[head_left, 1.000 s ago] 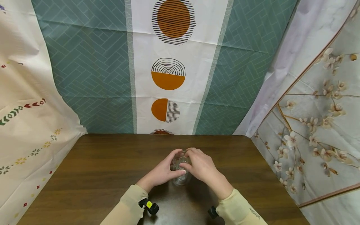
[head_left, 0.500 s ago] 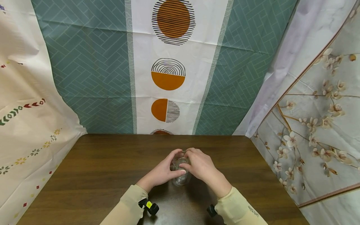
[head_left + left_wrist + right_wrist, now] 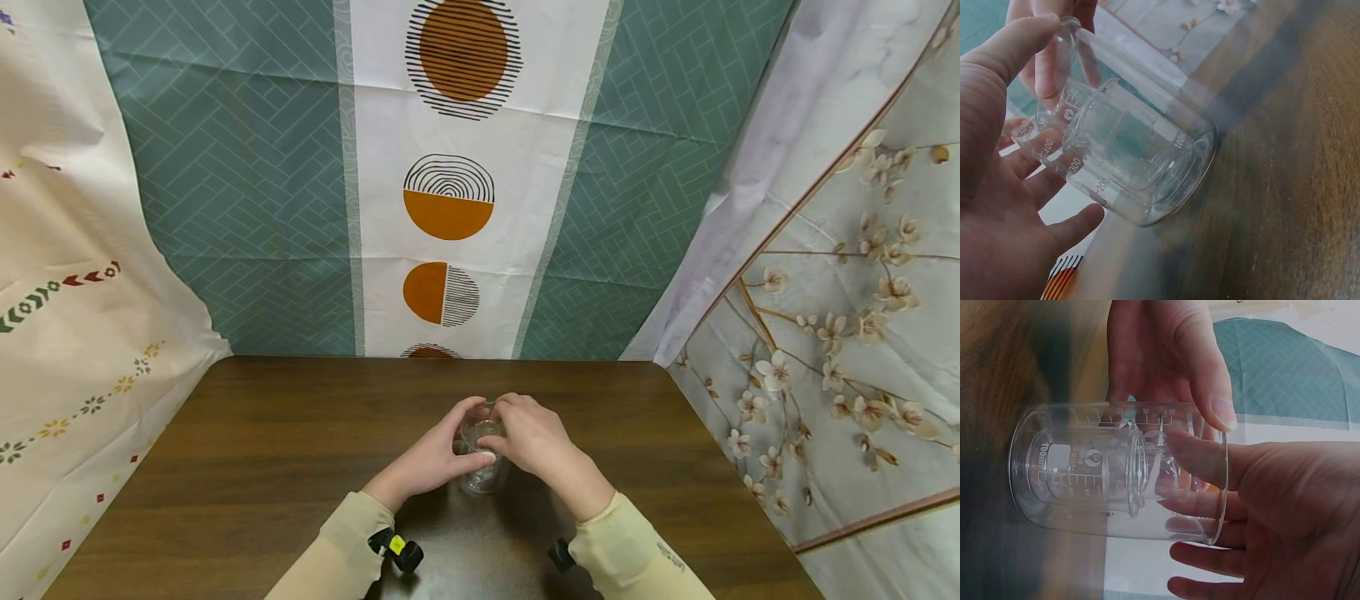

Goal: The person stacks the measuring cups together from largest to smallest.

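A large clear glass beaker [image 3: 483, 483] with printed graduations stands upright on the table. My left hand [image 3: 435, 457] grips it near the mouth, thumb on the near side and fingers round the far side. A 100 ml beaker [image 3: 1075, 469] sits at the bottom inside it. My right hand [image 3: 536, 437] reaches over the mouth, thumb and some fingers inside the large beaker. Between them they appear to pinch a smaller piece of clear glass [image 3: 1169, 472], seemingly a small beaker, above the 100 ml one. Overlapping reflections blur its outline.
The brown wooden table [image 3: 300, 442] reaches back to a green and white patterned cloth [image 3: 270, 208]. A cream cloth [image 3: 90, 392] hangs at the left, a floral one [image 3: 832, 358] at the right. Both wrists wear small black cameras [image 3: 407, 556].
My right wrist has shifted very slightly inward to the left. The left hand and the large beaker stay where they were.
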Motion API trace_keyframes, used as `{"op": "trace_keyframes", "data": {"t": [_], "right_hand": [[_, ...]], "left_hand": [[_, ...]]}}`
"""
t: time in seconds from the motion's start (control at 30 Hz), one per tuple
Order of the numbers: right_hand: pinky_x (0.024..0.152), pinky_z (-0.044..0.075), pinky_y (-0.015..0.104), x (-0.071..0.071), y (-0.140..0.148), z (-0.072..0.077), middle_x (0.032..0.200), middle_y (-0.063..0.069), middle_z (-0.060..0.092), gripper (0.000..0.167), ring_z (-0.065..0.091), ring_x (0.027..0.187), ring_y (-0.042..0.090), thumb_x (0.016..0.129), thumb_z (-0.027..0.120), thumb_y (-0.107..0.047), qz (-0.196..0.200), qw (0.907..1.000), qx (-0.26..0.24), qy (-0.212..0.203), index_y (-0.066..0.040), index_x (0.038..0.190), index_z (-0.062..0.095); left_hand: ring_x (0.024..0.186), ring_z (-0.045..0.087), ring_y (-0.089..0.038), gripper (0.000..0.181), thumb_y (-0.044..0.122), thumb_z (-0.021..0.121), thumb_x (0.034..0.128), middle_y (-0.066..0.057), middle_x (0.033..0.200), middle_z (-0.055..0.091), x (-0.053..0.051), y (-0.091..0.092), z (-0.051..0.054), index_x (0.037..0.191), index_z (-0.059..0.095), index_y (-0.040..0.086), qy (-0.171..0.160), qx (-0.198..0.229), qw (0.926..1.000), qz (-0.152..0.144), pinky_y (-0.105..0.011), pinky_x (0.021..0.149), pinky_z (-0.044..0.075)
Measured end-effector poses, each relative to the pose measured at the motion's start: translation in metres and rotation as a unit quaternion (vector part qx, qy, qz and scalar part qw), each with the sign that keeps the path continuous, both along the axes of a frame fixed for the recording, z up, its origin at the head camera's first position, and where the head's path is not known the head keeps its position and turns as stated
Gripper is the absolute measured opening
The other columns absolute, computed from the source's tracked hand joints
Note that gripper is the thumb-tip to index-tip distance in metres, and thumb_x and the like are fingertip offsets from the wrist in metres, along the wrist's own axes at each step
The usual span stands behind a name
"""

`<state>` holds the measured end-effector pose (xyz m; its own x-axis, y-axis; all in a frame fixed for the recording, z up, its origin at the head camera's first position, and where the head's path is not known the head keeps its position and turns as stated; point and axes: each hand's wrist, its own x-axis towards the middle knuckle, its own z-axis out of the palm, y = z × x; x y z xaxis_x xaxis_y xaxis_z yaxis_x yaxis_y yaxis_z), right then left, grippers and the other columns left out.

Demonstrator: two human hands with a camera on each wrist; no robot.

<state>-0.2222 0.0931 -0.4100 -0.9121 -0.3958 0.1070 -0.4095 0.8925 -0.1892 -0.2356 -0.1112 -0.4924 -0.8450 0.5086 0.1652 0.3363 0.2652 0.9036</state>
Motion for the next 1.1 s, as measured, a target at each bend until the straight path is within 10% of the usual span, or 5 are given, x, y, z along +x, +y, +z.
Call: {"op": "trace_keyframes", "data": {"t": [1.1], "right_hand": [[0.101, 0.059, 0.049, -0.0095, -0.0061, 0.0047, 0.134, 0.005, 0.075, 0.034, 0.061, 0.135, 0.029, 0.088, 0.096, -0.040, -0.007, 0.9987, 0.042, -0.028, -0.016, 0.108, 0.086]], "left_hand": [[0.151, 0.047, -0.027, 0.088, 0.042, 0.083, 0.1009, 0.002, 0.166, 0.047, 0.0003, -0.0005, 0.0000, 0.170, 0.031, 0.026, 0.000, 0.000, 1.0000, -0.002, -0.062, 0.119, 0.042]]}}
